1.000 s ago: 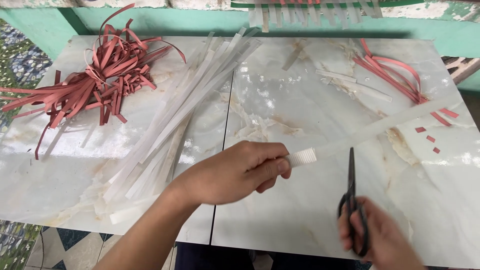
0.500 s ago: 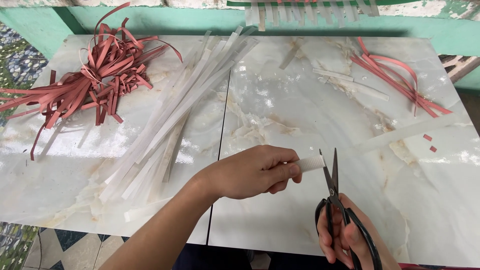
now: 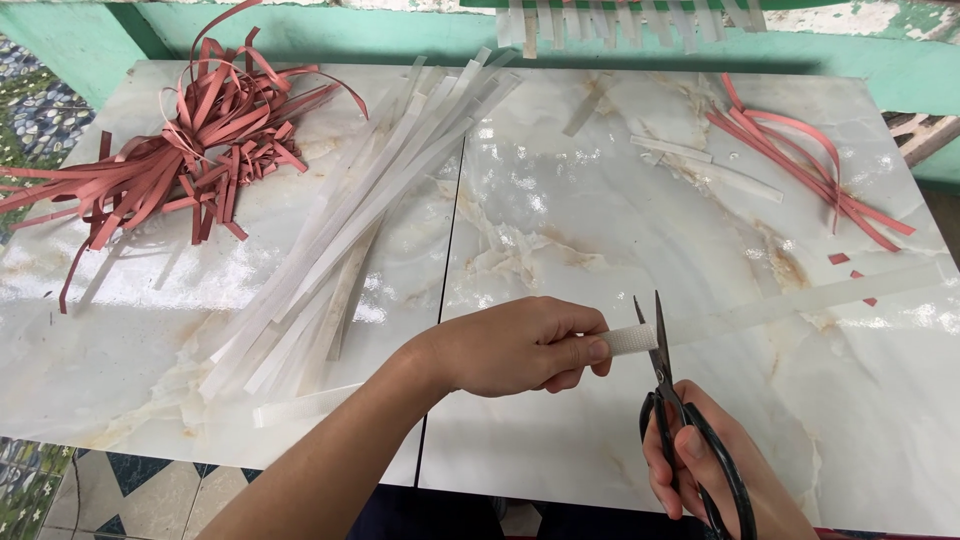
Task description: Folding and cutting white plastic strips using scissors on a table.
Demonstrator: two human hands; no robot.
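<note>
Long translucent white strip (image 3: 800, 300) pinched by left hand (image 3: 520, 347); black-handled scissors (image 3: 668, 400) gripped by right hand (image 3: 715, 480), blades open at strip end; squeeze needed next.

This looks like a small home craft workshop, set up in a simple, perhaps half-outdoor corner. The worktop (image 3: 560, 230) is made of two glossy marble-patterned slabs butted together along a seam down the middle, and behind it at the top of the frame runs a worn mint-green wall (image 3: 860, 50) with flaking paint, while patterned floor tiles (image 3: 60, 490) show at the lower left. Handwork material lies in bulk: a tangled heap of red strips (image 3: 190, 140) at upper left, a long sheaf of white strips (image 3: 370, 210) across the middle, more red strips (image 3: 800, 150) at upper right, and black scissors (image 3: 680, 410) at the lower right.
</note>
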